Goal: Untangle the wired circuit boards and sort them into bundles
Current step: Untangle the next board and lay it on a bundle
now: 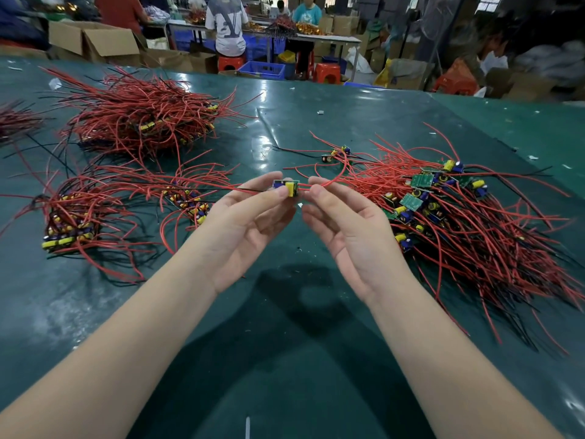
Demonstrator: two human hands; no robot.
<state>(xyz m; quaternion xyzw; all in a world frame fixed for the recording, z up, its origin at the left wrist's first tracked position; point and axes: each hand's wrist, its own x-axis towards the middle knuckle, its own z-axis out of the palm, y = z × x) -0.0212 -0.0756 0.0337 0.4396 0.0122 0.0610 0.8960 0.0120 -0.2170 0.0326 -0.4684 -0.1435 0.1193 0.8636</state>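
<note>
Above the middle of the green table, my left hand [250, 217] pinches a small circuit board [286, 187] with a yellow part on it. My right hand [345, 223] pinches the board's red wires [332, 180] just to the right of it. Those wires arc back toward the big tangled heap of boards and red and black wires [459, 217] on the right. On the left lie sorted bundles: one at the near left [69, 223], a smaller one [190, 201] beside my left hand, and a large one [142, 118] further back.
A couple of loose boards [335, 153] lie behind my hands. The table's far edge [316, 80] runs across the top. Beyond it stand cardboard boxes [95, 42], red stools, blue crates and several seated people at another bench.
</note>
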